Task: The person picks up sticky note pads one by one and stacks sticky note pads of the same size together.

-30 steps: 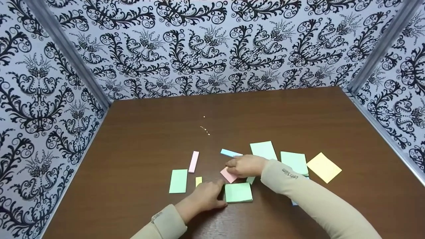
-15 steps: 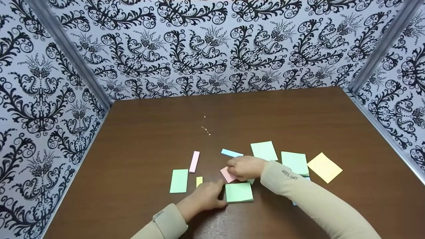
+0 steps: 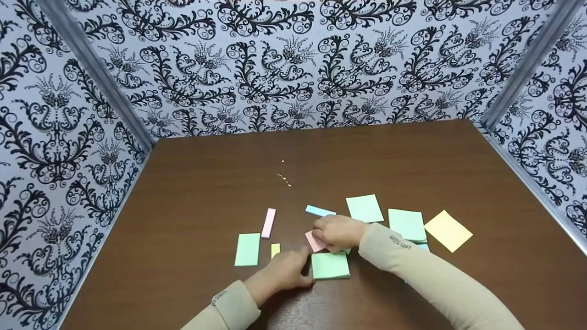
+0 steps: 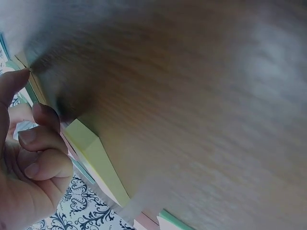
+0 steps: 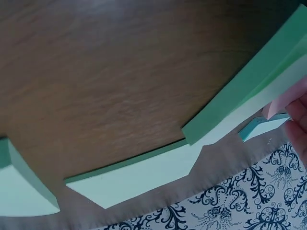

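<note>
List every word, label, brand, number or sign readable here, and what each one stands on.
"Let's Slim", small and slightly blurred: on the right sleeve cuff.
Dark print, too small and blurred to read: on the left sleeve cuff.
No readable text: paper pads.

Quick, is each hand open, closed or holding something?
Left hand: at the front green pad; grip cannot be told.
Right hand: holding the pink pad.
</note>
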`<state>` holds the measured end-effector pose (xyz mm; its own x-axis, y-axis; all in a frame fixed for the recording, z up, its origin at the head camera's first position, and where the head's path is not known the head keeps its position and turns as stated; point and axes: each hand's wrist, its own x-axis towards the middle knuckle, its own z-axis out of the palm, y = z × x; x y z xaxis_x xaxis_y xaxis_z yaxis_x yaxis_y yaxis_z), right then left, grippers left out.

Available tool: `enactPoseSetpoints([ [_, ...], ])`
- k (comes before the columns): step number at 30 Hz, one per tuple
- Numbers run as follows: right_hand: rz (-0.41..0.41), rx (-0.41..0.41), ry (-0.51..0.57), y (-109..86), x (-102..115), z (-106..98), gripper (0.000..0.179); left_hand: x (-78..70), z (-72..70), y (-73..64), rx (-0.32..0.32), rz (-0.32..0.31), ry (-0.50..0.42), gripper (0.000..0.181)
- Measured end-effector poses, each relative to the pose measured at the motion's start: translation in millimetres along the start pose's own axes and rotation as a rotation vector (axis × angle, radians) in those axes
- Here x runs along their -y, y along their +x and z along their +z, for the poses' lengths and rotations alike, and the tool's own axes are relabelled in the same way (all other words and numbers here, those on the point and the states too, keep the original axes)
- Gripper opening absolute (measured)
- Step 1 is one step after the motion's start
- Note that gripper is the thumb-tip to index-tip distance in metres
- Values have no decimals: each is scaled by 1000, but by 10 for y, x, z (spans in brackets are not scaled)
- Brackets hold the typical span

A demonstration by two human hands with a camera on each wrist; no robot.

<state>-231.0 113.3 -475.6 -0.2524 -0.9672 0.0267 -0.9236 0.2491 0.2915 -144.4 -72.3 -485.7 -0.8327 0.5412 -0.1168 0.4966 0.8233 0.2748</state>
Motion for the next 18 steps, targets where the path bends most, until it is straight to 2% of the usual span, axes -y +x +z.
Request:
enactPoseSetpoints([
  [3,23,11,23,11,-7,-29,28,9,-3,-3,-2,1,-7,45],
  [6,41,-12,25,13,-24,-57,28,12,3,-3,0,0,-9,45],
  [14,63,-192,33,-57,-34,-164,26,15,3,-1,16,-16,-36,44],
  [16,75,-189,51,-96,2,-212,27,15,2,-3,20,-26,-42,43],
  [18,92,-152,74,-140,54,-262,29,16,4,-5,21,-34,-46,43],
])
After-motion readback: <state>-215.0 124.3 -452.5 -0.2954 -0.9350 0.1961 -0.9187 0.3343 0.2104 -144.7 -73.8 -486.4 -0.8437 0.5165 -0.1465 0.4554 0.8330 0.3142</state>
